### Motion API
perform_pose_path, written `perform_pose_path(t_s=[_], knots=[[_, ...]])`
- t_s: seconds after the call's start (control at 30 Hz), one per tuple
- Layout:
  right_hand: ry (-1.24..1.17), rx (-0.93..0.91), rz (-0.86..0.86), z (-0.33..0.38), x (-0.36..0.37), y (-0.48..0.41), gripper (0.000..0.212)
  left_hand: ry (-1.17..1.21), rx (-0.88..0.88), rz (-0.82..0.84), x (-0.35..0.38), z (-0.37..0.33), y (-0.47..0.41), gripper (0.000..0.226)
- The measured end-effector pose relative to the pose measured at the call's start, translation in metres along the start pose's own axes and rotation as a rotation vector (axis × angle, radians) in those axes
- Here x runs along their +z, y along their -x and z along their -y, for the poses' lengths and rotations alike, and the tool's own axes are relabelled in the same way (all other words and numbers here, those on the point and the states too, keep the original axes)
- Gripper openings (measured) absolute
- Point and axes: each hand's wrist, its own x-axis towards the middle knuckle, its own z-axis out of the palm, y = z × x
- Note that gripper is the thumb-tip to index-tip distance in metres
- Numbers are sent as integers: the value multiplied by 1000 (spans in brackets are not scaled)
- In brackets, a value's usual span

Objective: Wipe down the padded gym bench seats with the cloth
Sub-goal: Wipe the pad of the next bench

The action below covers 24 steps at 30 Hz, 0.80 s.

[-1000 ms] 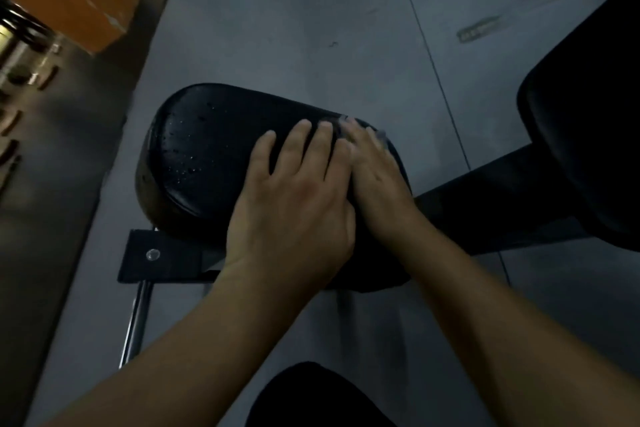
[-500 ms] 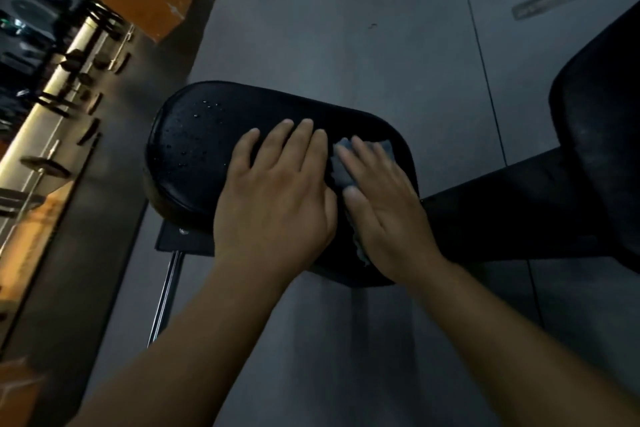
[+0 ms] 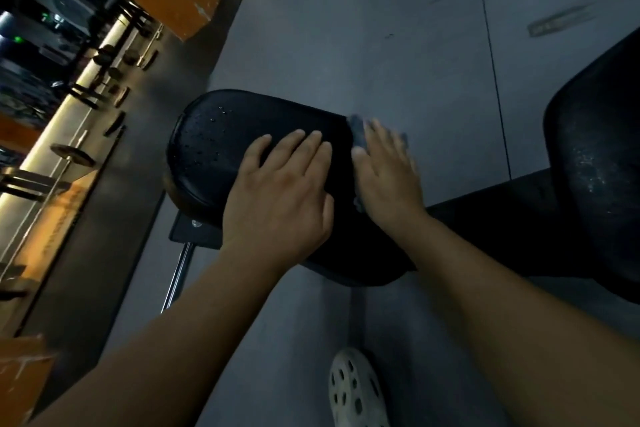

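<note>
Right hand (image 3: 388,177) lies flat, fingers straight and together, pressing a grey cloth (image 3: 356,135) onto the far right edge of the black padded seat (image 3: 214,149). Left hand (image 3: 280,198) rests palm-down mid-seat, fingers extended. Water droplets bead the seat's left end.

My left hand (image 3: 277,191) lies flat on the black seat (image 3: 214,156), fingers straight and close together. Just beside it, my right hand (image 3: 389,173) presses the grey cloth (image 3: 357,133) flat against the seat's right end. Water drops bead on the seat's left part. A second pad (image 3: 595,166) stands to the right, and my white shoe (image 3: 355,392) is on the floor (image 3: 346,28).
</note>
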Motion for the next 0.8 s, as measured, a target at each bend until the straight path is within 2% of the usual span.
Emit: perform_pose_path(t_s=[0.03,0.1,0.2,0.23,0.3,0.37,0.4,0.5,0.6,0.63,0.73,0.8], knots=[[10,-10,1,13,2,-6,58,7,2,-5,0,0,1,62],[29,-161,-6,32,8,16,63,25,-1,-8,1,2,2,60],[9,-337,14,6,10,69,54,25,32,13,-1,7,3,62],[12,-339,14,-6,8,68,54,17,50,24,-3,11,2,63],[9,-207,-8,-12,3,38,56,-30,90,41,-10,24,-5,60],[20,-59,1,9,4,6,57,-68,114,53,-18,43,-13,62],[34,-71,10,25,7,3,58,-72,120,58,-21,52,-15,63],[25,-302,13,46,13,44,62,-42,132,49,-21,63,-15,62],[34,-474,18,7,11,72,54,-18,103,27,-19,59,-15,59],[36,-460,-16,-2,8,59,54,-15,91,20,-18,58,-16,59],[-6,-172,-27,21,6,5,62,3,93,21,-19,58,-17,61],[6,-176,-4,50,13,4,65,14,88,23,-18,59,-14,62]])
